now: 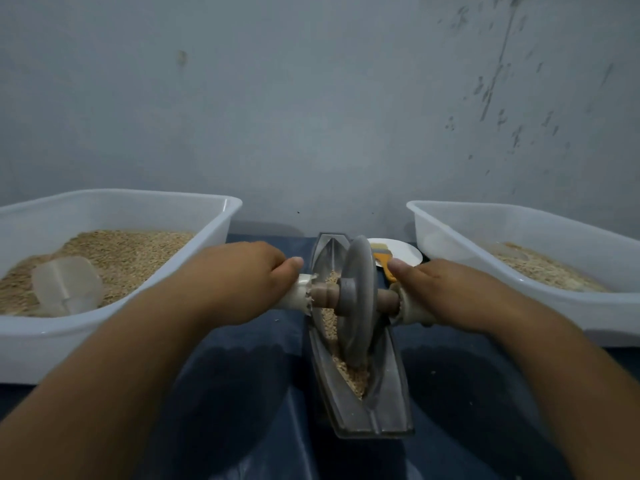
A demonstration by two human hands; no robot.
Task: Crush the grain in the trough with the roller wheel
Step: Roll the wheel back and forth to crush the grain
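Observation:
A grey boat-shaped metal trough (394, 386) lies lengthwise in front of me on dark blue cloth. Tan grain (349, 374) lines its groove. A grey roller wheel (356, 299) stands upright in the groove near the middle, on a wooden axle with pale wrapped ends. My left hand (239, 282) grips the left end of the axle. My right hand (446, 292) grips the right end. The thumbs of both point toward the wheel.
A white plastic tub (114, 206) with grain and a clear scoop (65, 285) stands at the left. Another white tub (519, 216) holding grain stands at the right. Behind the wheel, a white plate (408, 252) carries a yellow-handled brush (382, 259). A grey wall rises close behind.

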